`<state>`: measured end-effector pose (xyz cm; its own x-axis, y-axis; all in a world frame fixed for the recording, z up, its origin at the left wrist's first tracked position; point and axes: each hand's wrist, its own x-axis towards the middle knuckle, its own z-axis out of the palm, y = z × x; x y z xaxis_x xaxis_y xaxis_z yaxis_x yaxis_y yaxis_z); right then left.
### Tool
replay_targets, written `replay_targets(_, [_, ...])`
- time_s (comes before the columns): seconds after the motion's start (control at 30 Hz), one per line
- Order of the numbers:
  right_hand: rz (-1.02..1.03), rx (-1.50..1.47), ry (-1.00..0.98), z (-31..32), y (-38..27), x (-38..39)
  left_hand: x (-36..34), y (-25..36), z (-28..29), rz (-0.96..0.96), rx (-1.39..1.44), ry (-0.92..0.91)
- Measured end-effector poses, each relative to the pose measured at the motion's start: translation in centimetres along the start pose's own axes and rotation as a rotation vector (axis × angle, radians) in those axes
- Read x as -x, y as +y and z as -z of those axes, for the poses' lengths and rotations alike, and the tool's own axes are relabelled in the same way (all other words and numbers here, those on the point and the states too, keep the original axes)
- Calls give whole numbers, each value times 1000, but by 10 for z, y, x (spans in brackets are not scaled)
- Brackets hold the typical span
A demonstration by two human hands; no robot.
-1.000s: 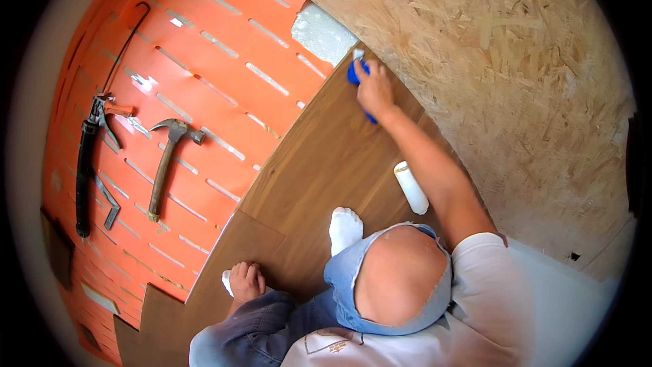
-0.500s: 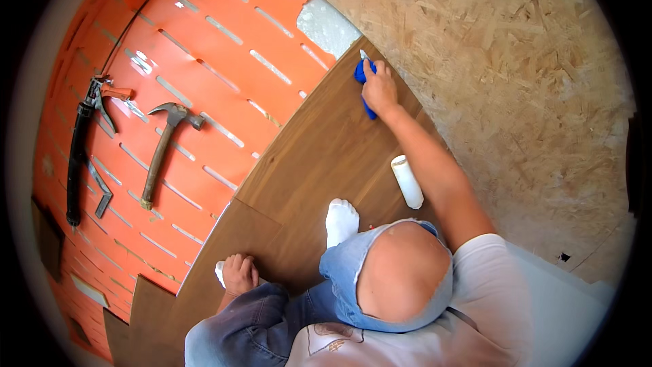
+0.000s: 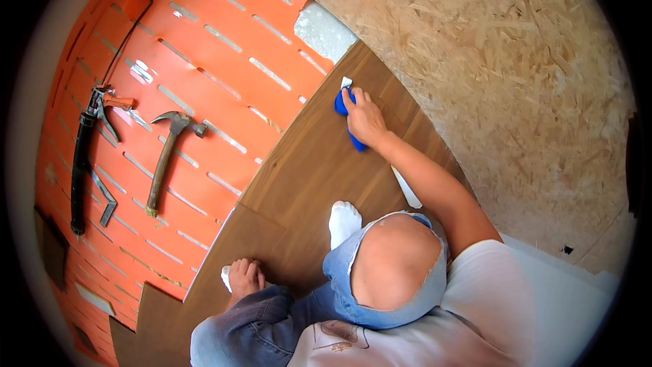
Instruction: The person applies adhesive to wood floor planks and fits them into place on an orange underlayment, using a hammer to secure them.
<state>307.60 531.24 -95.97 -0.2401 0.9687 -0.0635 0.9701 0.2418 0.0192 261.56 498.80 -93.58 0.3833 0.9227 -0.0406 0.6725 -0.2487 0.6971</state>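
My right hand (image 3: 365,121) is closed round a blue tool (image 3: 344,101) with a pale, flat tip, held low over the brown wood planks (image 3: 299,156). The grip hides much of the tool, and its exact kind cannot be made out. Beside my white-socked foot, my left hand (image 3: 245,277) rests low with its fingers curled; whatever it may hold is hidden. Partly behind my right forearm lies a white cylinder (image 3: 406,189).
Orange slotted underlay (image 3: 217,88) spreads to the left. On it lie a claw hammer (image 3: 170,156), a black caulking gun (image 3: 81,163) and a bent metal bar (image 3: 107,204). A tan particle-textured board (image 3: 489,81) rises along the right.
My right hand has drawn the blue tool back toward me and slightly left along the planks. Its forearm now covers more of the white cylinder. The left hand stays beside the foot.
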Motion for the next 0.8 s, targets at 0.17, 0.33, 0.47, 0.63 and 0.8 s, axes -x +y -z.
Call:
replay_targets(0.17, [-135, 64, 3, 18, 60, -28, -14, 12, -10, 13, -16, -2])
replay_targets(0.33, [-37, -80, -9, -2, -10, 5, -2, 0, 5, 34, -36, -4])
replay_targets(0.47, [-38, -66, -12, 17, 18, -34, -9, 5, -1, 22, -19, -6])
replay_targets(0.63, [-136, -10, 21, 9, 35, -53, -13, 11, -4, -2, -4, -29])
replay_targets(0.8, [143, -22, 9, 6, -10, -22, 0, 4, 3, 43, -29, -18])
